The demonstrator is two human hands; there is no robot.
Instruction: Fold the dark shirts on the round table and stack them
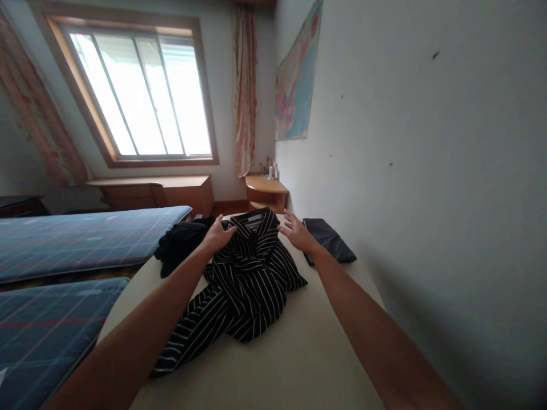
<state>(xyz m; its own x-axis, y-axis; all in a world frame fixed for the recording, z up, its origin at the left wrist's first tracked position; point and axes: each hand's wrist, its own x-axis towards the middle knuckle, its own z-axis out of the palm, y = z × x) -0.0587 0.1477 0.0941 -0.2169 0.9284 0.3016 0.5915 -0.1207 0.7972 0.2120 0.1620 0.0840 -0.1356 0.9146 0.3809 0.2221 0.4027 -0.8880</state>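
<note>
The striped shirt [252, 273] lies rumpled in the middle of the pale tabletop [273, 364], its collar [253, 221] pointing away from the person, so both arms have to reach long. The left hand [217, 234] is at the collar's left side, thumb and fingers parted; whether it touches cloth I can't tell. The right hand [296, 230] is beside the other side, fingers spread and pinching nothing, the pair framing the collar, I'd guess, to square it. Dark clothing [182, 242] at the left and a folded dark garment [328, 240] near the wall [410, 188] leave the shirt working room.
</note>
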